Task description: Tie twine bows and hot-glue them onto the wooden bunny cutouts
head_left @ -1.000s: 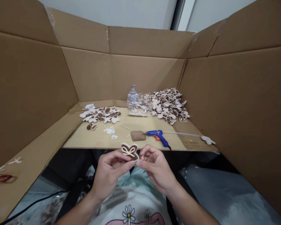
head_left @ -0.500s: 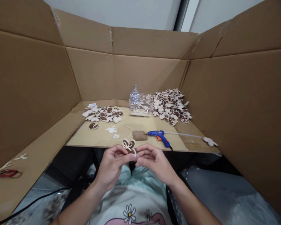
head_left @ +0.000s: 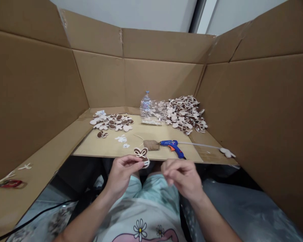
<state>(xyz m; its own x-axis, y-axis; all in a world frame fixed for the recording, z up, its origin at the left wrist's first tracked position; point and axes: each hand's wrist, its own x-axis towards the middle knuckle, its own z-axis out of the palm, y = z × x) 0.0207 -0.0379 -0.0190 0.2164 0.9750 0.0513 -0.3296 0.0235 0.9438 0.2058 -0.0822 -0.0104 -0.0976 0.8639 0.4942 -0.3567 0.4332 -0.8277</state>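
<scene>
My left hand (head_left: 125, 173) pinches a brown-and-white bunny-shaped felt ornament (head_left: 144, 158) by its lower left side, in front of the board's near edge. A cream cord bow lies across the ornament, and a small white label with dark marks shows on its lower part. My right hand (head_left: 183, 176) is apart from the ornament, to its right, fingers curled together and a little blurred; whether anything is between them is hidden. Beyond the hands, a blue glue gun (head_left: 173, 145) lies with its nozzle at a brown wrapped block (head_left: 151, 145).
A small heap of ornaments (head_left: 112, 121) is at the left, a larger heap (head_left: 185, 112) at the back right. Small white labels (head_left: 121, 138) lie between. A plastic bag (head_left: 153, 114) stands before a bottle (head_left: 146, 99). Red-handled snips (head_left: 11, 183) lie far left. Cardboard walls (head_left: 164, 79) surround the board.
My right hand has left the ornament, moved right and curled its fingers. The ornament stays in my left hand, and its white label now shows.
</scene>
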